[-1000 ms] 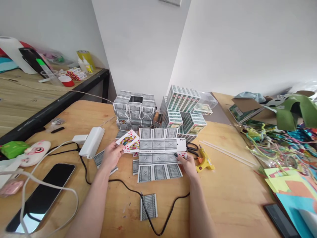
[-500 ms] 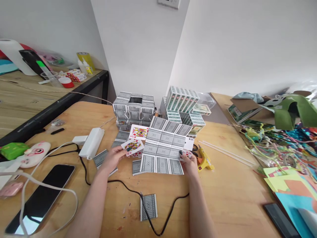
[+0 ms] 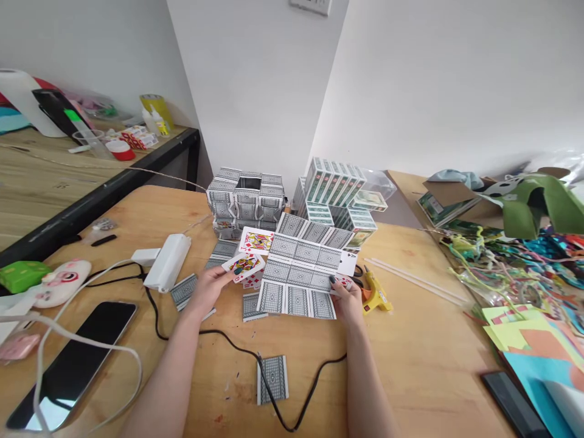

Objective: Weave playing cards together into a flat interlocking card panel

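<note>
My left hand pinches a face-up playing card, thumb on top. A panel of joined playing cards, grey patterned backs up, is gripped at its right edge by my right hand. An ace and a red-pip card stick out along that edge, the latter partly under my thumb. Just behind my left hand's card lies a face-up jack. Other loose cards lie around my left hand and partly beneath the panel. Farther back stands a box-like structure built of cards with a square opening on top.
Boxed card decks are stacked behind the panel. A yellow glue gun lies right of my right hand, near two clear sticks. A black cable crosses the table in front. Phones and a white adapter lie leftward and rightward.
Almost nothing differs. The whole view has shifted slightly, and both hands keep hold of the same card and panel.
</note>
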`<state>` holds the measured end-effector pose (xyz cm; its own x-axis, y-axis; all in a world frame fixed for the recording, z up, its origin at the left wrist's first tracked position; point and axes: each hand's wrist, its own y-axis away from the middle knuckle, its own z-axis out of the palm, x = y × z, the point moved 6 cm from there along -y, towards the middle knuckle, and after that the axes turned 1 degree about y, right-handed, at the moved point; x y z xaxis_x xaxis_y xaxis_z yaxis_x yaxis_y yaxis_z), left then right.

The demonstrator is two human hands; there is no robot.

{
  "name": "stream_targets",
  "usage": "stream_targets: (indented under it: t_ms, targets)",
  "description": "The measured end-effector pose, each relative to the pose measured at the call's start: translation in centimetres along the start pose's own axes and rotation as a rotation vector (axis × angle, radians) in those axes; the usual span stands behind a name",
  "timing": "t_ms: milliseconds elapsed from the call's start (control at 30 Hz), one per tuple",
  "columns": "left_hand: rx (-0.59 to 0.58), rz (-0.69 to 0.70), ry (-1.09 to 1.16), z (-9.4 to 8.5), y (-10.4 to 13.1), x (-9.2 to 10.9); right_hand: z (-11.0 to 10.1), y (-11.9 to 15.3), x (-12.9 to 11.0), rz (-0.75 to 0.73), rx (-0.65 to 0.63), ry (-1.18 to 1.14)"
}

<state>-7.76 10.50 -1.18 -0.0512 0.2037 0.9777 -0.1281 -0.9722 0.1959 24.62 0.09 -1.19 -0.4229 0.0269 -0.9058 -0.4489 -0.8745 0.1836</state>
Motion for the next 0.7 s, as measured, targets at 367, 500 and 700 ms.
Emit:
stream_targets:
  t_ms: [367, 500, 700]
  targets:
    - [-0.129, 0.036, -0.272, 1.4, 0.9, 2.5, -0.4, -0.1, 0.1, 0.002, 0.013, 0.031]
    - [-0.165, 0.046, -0.378, 1.5, 1.1, 2.7, -0.7, -0.3, 0.3, -0.009, 0.027, 0.056]
    - [-0.205, 0.019, -0.435, 1.3, 1.1, 2.4, -1.1, -0.4, 0.3, -0.03, 0.045, 0.124]
